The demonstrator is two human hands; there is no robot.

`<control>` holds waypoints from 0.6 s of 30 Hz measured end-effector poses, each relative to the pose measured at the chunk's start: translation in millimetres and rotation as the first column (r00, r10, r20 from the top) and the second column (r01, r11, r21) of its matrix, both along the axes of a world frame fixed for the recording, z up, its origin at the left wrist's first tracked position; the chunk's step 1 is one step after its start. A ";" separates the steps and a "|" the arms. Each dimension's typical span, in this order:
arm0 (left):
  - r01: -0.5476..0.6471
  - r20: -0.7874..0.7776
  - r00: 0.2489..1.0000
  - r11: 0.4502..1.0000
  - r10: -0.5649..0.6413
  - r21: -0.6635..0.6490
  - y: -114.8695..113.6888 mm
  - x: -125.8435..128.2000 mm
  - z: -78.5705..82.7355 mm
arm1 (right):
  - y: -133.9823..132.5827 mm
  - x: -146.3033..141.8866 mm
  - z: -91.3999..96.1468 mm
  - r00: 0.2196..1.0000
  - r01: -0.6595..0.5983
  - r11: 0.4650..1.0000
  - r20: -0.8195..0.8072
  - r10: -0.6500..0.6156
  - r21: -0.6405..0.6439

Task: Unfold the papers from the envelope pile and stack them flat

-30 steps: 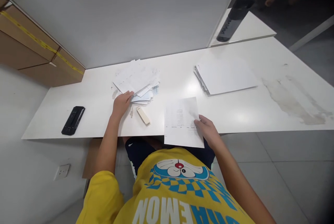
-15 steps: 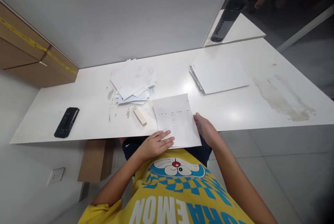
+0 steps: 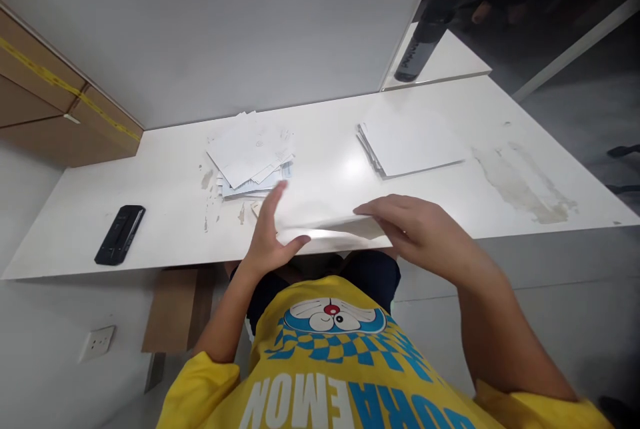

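Together the left hand (image 3: 270, 237) and right hand (image 3: 425, 234) hold a sheet (image 3: 327, 221) just above the table (image 3: 165, 216) edge

The white sheet of paper (image 3: 330, 229) is blurred, its print unreadable and its right end hidden under the right hand (image 3: 425, 236). The left hand (image 3: 270, 239) covers most of a small beige bar (image 3: 256, 208) on the worktop (image 3: 165, 216) — and the dark cylinder (image 3: 425, 36) fades into shadow.
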State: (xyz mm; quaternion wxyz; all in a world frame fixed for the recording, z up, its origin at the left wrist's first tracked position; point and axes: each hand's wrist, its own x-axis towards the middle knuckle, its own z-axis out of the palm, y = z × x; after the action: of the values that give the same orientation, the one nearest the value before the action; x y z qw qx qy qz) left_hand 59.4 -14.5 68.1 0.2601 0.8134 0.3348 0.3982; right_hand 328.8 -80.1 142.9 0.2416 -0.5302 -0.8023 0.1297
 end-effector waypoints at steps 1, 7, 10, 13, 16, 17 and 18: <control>0.050 0.022 0.999 0.996 -0.048 -0.072 2.3 4.0 -2.7 | 1.6 -4.9 8.2 0.997 -0.053 0.998 0.049 0.051 0.038; 0.059 0.280 0.960 0.965 0.016 -0.255 -11.9 25.2 -50.6 | 4.5 12.2 -35.2 0.995 0.102 0.990 0.007 -0.103 0.101; -0.041 0.311 0.934 0.914 0.179 -0.403 -16.2 28.1 -66.9 | 6.0 31.9 -70.2 0.902 0.323 0.946 -0.313 -0.297 0.034; -0.057 0.283 0.923 0.822 0.260 -0.567 -11.9 29.2 -71.2 | 13.4 31.2 -99.8 0.683 0.318 0.928 -0.631 -0.367 -0.196; -0.008 0.234 0.955 0.807 0.181 -0.591 -10.4 33.4 -69.3 | 18.9 21.0 -126.5 0.465 0.259 0.899 -0.771 -0.436 -0.352; -0.018 0.224 0.958 0.818 0.178 -0.575 -12.4 35.1 -67.9 | 18.5 19.1 -134.2 0.417 0.246 0.894 -0.792 -0.446 -0.374; -0.039 0.219 0.957 0.833 0.191 -0.553 -15.6 36.1 -66.1 | 16.8 18.5 -140.6 0.386 0.233 0.892 -0.805 -0.451 -0.388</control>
State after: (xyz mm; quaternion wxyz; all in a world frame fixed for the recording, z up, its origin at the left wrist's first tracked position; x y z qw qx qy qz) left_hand 95.5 -30.1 2.0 0.4973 0.6237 0.4446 0.4075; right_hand 347.3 -63.3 2.2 0.5822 -0.5629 -0.4150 0.4147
